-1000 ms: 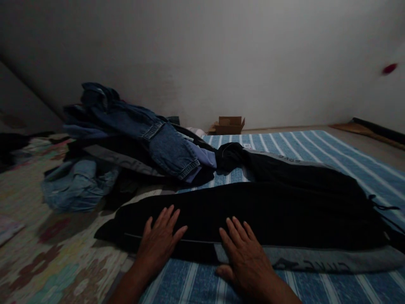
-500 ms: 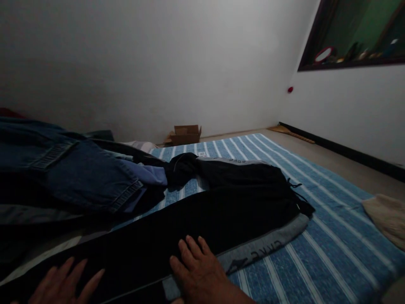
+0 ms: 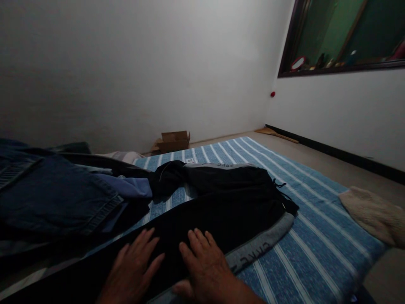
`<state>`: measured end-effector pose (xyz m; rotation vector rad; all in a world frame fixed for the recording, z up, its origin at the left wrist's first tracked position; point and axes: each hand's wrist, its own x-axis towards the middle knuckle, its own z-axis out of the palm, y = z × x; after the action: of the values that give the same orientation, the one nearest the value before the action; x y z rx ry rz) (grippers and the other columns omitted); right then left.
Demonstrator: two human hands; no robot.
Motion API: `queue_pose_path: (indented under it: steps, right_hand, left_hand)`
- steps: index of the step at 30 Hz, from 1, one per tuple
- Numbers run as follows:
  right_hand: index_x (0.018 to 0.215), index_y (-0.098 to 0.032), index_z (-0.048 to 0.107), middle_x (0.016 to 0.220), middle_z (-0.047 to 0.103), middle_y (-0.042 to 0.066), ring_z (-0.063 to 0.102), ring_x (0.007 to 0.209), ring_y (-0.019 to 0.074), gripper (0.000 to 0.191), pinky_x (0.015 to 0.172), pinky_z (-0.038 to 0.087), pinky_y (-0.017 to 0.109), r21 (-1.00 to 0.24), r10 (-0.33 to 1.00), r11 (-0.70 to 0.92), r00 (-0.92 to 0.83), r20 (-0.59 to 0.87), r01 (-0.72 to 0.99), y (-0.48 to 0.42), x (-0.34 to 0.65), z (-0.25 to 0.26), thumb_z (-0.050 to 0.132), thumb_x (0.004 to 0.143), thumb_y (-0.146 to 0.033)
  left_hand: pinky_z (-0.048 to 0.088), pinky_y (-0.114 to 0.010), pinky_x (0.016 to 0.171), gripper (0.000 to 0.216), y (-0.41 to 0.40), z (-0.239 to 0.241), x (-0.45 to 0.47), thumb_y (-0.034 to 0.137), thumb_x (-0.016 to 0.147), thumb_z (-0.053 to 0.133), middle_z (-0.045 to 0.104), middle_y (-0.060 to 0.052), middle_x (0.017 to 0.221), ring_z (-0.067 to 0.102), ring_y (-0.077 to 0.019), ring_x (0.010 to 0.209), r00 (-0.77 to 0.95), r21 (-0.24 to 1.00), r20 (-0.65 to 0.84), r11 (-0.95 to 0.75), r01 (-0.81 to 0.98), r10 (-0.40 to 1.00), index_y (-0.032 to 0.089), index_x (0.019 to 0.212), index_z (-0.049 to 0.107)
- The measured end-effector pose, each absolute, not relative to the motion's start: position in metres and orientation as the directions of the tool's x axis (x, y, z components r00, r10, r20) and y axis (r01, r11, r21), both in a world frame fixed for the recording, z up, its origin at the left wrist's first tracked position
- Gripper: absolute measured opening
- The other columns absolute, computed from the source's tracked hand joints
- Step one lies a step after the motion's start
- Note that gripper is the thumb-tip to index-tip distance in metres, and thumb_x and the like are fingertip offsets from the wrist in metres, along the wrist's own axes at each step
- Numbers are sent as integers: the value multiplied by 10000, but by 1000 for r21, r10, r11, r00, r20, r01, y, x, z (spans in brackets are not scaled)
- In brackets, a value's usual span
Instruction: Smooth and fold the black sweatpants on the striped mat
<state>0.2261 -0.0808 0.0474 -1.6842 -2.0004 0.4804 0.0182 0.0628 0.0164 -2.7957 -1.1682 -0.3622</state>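
Two flat palms: your left hand (image 3: 134,266) and right hand (image 3: 205,266), fingers spread, grasping nothing, press the black grey-banded track trousers (image 3: 228,211), long axis running lower left to right-centre across the blue striped mat (image 3: 316,249); folded denim jeans (image 3: 53,198) at left.

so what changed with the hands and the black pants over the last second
Both hands slid rightward along the black pants toward the waistband: the left hand now lies flat close beside the right hand. Nothing was grasped or released. The pants stay spread on the striped blue mat, and the pile of jeans is unmoved.
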Motion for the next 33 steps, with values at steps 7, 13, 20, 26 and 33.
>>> queue_pose_path:
  steps: [7, 13, 20, 26, 33]
  right_hand:
    - [1403, -122, 396, 1483, 303, 190, 222, 1387, 311, 724, 1119, 193, 512, -426, 983, -39, 110, 145, 904, -72, 283, 41, 404, 880, -622]
    - [1409, -114, 398, 1495, 279, 182, 194, 1397, 309, 683, 1123, 164, 503, -310, 948, -278, 312, 65, 909, -82, 342, 26, 412, 899, -568]
    - [1427, -142, 373, 1514, 251, 143, 163, 1407, 299, 688, 1125, 143, 505, -285, 936, -346, 350, -39, 894, -91, 361, 21, 345, 906, -589]
    - [1409, -172, 411, 1499, 302, 118, 207, 1398, 277, 652, 1127, 154, 479, -252, 914, -388, 405, 18, 887, -97, 371, 16, 362, 905, -582]
    - [1389, -159, 442, 1484, 328, 125, 228, 1390, 290, 636, 1121, 176, 491, -217, 890, -441, 456, 19, 871, -99, 383, 7, 388, 900, -561]
  left_hand:
    - [364, -425, 1059, 430, 62, 34, 148, 309, 911, 393, 450, -111, 1418, 381, -230, 1330, 870, 118, 116, -877, 466, 479, 167, 1298, 518]
    - [317, -496, 1072, 498, 63, 13, 166, 427, 913, 425, 362, -104, 1475, 316, -263, 1364, 866, 62, 86, -870, 488, 492, 202, 1357, 454]
    - [303, -487, 1087, 522, 60, 18, 163, 426, 914, 417, 326, -84, 1492, 292, -254, 1376, 856, 26, 2, -856, 517, 517, 194, 1381, 426]
    - [315, -488, 1081, 500, 59, 16, 161, 410, 923, 415, 335, -81, 1489, 310, -255, 1368, 869, 30, 69, -872, 489, 490, 208, 1381, 426]
    - [304, -498, 1081, 502, 58, 13, 159, 396, 916, 437, 346, -96, 1483, 311, -257, 1367, 865, 71, 61, -866, 495, 499, 205, 1380, 425]
